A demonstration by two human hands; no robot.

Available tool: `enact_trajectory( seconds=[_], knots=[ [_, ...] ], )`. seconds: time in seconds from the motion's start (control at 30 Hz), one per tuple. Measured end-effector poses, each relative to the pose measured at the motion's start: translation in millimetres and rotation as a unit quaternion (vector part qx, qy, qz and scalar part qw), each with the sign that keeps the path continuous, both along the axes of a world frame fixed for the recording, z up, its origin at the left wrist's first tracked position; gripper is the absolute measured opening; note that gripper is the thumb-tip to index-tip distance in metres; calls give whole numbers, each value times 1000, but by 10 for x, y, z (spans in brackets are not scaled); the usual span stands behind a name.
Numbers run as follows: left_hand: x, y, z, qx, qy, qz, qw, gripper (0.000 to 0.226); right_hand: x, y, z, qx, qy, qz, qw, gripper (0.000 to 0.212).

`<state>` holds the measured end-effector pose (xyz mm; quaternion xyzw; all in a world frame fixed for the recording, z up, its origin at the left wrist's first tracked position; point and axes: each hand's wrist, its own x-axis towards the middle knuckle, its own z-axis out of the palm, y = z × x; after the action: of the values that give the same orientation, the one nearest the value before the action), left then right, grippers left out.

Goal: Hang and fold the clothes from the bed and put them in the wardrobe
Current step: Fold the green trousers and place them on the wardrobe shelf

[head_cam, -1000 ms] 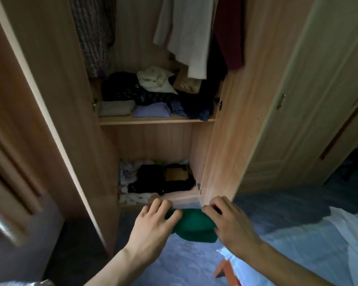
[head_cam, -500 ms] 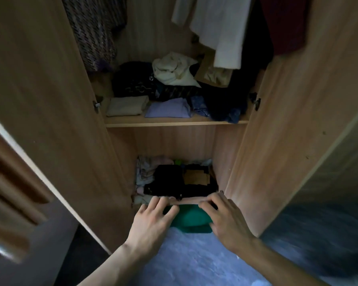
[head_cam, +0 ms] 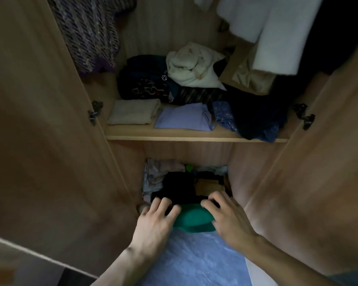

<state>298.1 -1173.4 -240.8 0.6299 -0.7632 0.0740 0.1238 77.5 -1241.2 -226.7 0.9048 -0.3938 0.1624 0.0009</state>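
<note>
A folded green garment (head_cam: 193, 220) is held between both hands at the mouth of the wardrobe's bottom compartment (head_cam: 186, 180). My left hand (head_cam: 155, 221) grips its left side with fingers curled over the top. My right hand (head_cam: 227, 217) grips its right side the same way. Just beyond the fingertips lies a folded black garment (head_cam: 178, 186) with a brown piece (head_cam: 208, 185) beside it. The green garment's underside is hidden.
The middle shelf (head_cam: 194, 137) holds a folded beige item (head_cam: 133, 112), a lilac one (head_cam: 184, 119), dark clothes and a cream bundle (head_cam: 192, 65). Hung garments drape above. Open doors (head_cam: 39, 141) flank both sides. Blue bedding (head_cam: 194, 259) lies below.
The view has moved closer to the wardrobe and lower. Both hands have carried the green garment forward from over the bed to the bottom compartment's front edge.
</note>
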Motion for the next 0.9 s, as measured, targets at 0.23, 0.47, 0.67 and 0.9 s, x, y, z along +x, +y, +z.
enact_trajectory(
  seconds=[0.23, 0.47, 0.67, 0.9],
  knots=[
    [326, -723, -470, -3, 14, 8, 1000, 74, 337, -749, -351, 7, 27, -13, 1000, 64],
    [578, -1551, -1416, -49, 0, 10, 999, 74, 603, -1661, -1398, -41, -27, 19, 999, 65],
    [706, -2397, -3094, -69, 6, 51, 996, 71, 835, -2612, -3076, -113, -30, 33, 993, 58],
    [825, -3077, -4732, -80, 0, 47, 996, 69, 916, -3280, -4761, -121, 13, 35, 992, 64]
  ],
)
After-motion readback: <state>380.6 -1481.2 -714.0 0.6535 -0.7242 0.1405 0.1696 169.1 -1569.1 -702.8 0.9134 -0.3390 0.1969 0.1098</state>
